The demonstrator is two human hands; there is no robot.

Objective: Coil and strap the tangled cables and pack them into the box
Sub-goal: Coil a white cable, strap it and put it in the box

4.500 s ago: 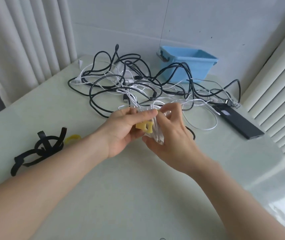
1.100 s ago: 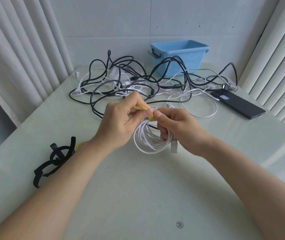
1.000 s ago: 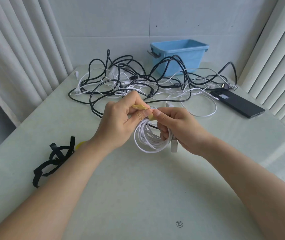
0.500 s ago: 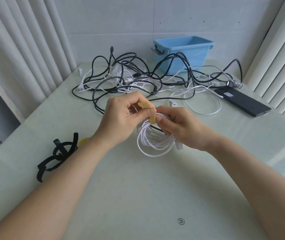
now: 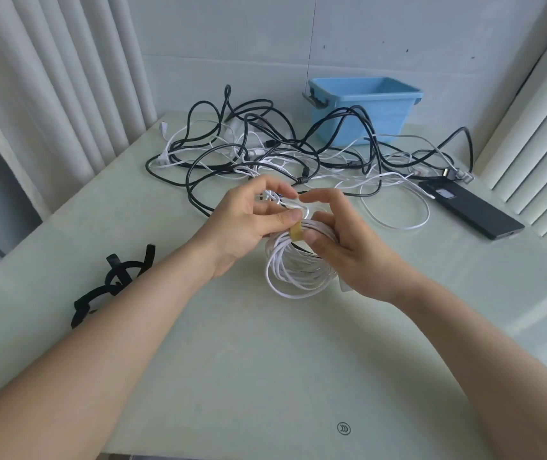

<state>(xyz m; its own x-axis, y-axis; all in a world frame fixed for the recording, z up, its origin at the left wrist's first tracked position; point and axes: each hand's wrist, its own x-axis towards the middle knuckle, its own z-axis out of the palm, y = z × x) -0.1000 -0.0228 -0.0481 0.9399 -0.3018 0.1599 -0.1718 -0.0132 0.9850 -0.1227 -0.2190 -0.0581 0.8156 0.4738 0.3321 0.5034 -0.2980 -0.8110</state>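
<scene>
Centrally, left hand (image 5: pixel 244 220) and right hand (image 5: pixel 352 250), grips pinched on white coil (image 5: pixel 298 278), well off table (image 5: pixel 265 366) edges.

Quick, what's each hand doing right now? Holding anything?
Left hand: closed, pinching the white cable coil at its yellow strap.
Right hand: closed, gripping the same coil, thumb beside the strap.

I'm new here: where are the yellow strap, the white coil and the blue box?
yellow strap (image 5: pixel 296 234), head view, on the band's front face.
white coil (image 5: pixel 298 287), head view, on its lower strands.
blue box (image 5: pixel 391 111), head view, on its front wall.
</scene>
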